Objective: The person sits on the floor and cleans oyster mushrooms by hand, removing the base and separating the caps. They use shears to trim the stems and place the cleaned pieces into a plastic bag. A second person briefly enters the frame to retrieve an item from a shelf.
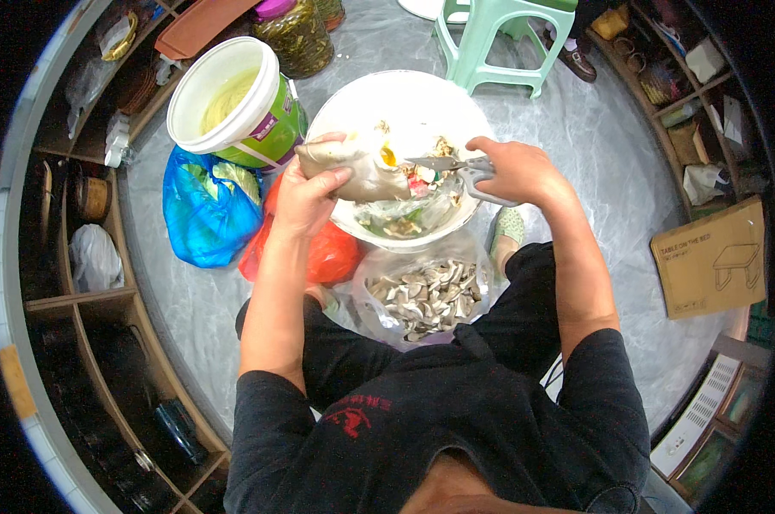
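My left hand point(310, 196) grips a large pale grey mushroom point(355, 170), apparently an oyster mushroom, over a white round bin point(336, 103). My right hand point(516, 170) has its fingers in the grey handles of a pair of scissors point(474, 175). The scissor blades point left and reach the mushroom's right side; whether they touch it I cannot tell. Inside the bin lie food scraps point(419, 186) and clear plastic film. Between my legs, a clear plastic bag point(371, 273) holds many cut mushroom pieces point(426, 295).
A red plastic bag point(333, 257), a blue bag with cabbage point(211, 212) and a green-and-white bucket point(233, 103) of yellowish liquid stand left. Behind are a purple-lidded jar point(294, 38) and a mint plastic stool point(503, 51), near another person's shoe point(577, 64). A cardboard box point(708, 260) leans right.
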### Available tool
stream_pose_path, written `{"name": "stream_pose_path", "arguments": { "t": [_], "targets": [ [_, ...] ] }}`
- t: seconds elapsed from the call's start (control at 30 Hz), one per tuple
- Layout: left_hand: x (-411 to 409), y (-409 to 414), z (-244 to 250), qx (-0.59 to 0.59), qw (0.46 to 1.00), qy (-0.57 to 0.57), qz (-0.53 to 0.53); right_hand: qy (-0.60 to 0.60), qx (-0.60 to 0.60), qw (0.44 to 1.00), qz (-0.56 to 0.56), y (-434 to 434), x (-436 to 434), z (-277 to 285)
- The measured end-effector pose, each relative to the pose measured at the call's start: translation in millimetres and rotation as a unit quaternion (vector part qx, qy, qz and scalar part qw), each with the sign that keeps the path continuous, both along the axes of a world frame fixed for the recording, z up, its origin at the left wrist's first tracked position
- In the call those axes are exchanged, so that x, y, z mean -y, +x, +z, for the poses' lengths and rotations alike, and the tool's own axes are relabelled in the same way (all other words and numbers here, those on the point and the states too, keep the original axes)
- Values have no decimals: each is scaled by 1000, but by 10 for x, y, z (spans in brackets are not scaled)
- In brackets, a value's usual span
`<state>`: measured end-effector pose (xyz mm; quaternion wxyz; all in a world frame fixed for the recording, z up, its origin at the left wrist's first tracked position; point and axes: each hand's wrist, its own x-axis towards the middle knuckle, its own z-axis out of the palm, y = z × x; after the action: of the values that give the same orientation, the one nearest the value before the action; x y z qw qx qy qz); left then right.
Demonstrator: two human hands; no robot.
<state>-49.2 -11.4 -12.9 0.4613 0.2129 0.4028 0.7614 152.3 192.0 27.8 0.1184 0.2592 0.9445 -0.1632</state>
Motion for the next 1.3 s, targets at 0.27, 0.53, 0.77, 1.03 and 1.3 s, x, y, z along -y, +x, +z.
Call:
{"name": "stream_pose_path", "arguments": {
  "t": [0.27,0.53,0.77,1.03,1.3],
  "targets": [
    [-88,99,-17,-58,998,-18,23,-470,-216,851,-91,185,-39,-56],
    [-215,212,-20,31,999,10,-21,-412,-227,882,20,144,131,-218],
    [-246,303,-22,42,998,-14,-36,-492,-215,843,-9,132,156,-179],
    [-263,322,-18,35,998,-2,-50,-437,-220,872,3,160,167,-128],
    [-298,323,-126,48,992,-107,-44,-365,-211,906,-46,261,201,-158]
  ]
}}
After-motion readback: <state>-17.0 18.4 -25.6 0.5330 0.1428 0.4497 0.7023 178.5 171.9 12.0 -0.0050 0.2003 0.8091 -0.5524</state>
